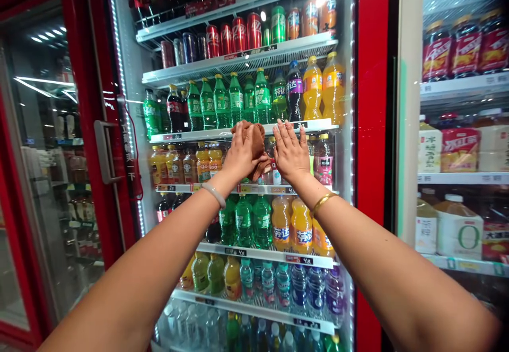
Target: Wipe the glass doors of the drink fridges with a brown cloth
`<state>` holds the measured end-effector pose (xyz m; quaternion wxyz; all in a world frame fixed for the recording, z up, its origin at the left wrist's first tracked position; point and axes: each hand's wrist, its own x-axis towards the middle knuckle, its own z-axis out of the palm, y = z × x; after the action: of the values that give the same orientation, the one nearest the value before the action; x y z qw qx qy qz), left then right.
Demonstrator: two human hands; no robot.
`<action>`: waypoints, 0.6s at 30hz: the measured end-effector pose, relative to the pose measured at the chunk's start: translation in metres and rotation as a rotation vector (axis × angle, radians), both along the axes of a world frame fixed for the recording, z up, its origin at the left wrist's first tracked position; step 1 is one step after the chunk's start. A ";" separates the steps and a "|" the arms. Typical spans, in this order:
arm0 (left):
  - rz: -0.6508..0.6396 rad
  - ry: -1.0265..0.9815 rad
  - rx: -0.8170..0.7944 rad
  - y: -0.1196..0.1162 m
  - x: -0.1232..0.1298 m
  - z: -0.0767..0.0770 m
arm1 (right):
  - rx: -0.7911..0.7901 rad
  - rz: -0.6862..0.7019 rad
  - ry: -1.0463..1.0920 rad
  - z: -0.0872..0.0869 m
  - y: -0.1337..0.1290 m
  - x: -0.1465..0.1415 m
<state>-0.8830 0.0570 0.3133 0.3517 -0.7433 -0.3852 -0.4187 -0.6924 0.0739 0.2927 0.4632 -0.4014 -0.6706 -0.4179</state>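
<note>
Both my arms reach forward to the glass front of a lit drinks cooler. My left hand presses a crumpled brown cloth, which shows past its fingers on the right side. A pale bangle circles the left wrist. To the right, my right hand lies flat with its fingers apart and holds nothing. That wrist wears a gold bangle. Behind the hands is a white shelf edge with green bottles standing above it.
A red door frame borders the cooler on the right, with another drinks case beyond it. On the left, a grey door handle sticks out near a hanging red cord, beside a second red-framed glass door.
</note>
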 end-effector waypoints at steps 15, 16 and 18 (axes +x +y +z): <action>-0.114 0.305 -0.025 -0.003 -0.006 -0.016 | -0.015 0.020 -0.038 -0.003 -0.003 0.004; -0.102 0.356 -0.025 -0.005 -0.007 -0.019 | -0.015 0.020 -0.042 -0.003 -0.002 0.004; -0.045 0.334 -0.027 -0.006 -0.014 -0.015 | -0.015 0.023 -0.038 -0.004 -0.002 0.005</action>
<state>-0.8974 0.0510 0.2980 0.3911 -0.8158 -0.3102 -0.2920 -0.6878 0.0716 0.2891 0.4520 -0.3890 -0.6872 -0.4150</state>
